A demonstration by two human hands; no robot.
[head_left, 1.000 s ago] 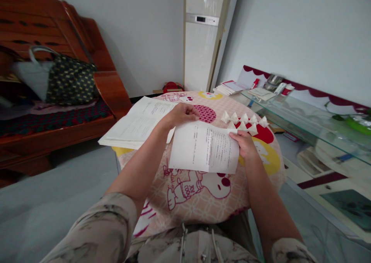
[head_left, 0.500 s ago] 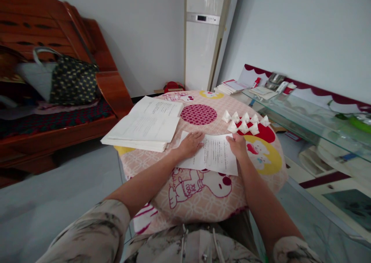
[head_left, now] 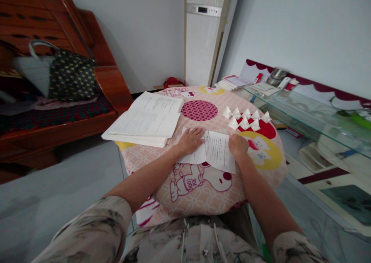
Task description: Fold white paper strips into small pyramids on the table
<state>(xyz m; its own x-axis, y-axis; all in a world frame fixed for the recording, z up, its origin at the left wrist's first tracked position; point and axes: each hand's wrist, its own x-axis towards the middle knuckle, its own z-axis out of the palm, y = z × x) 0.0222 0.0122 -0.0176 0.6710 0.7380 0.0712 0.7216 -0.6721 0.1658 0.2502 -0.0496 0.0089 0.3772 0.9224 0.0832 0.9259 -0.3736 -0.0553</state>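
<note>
A printed sheet of paper [head_left: 216, 150] lies in front of me on a round table with a patterned cloth [head_left: 199, 201]. My left hand [head_left: 190, 140] rests flat on its left part, fingers stretched out. Closed at the sheet's right edge is my right hand [head_left: 239, 145], gripping the paper. Between the hands the sheet bends up slightly, and its near edge curves. Several small folded white paper pyramids [head_left: 245, 122] stand in rows beyond my right hand. To the left of my left hand lies a thick stack of printed sheets [head_left: 145, 120].
A glass-topped cabinet [head_left: 307, 112] runs along the right side, with a metal container [head_left: 278, 75] and papers on it. Papers [head_left: 228, 83] lie at the table's far right. On the left stands a wooden bench [head_left: 113, 89] with a dark patterned bag [head_left: 72, 75].
The right hand has closed more fully around the sheet's right edge. The paper, nearly flat before, now bulges with a curved near edge. The left hand stays on it.
</note>
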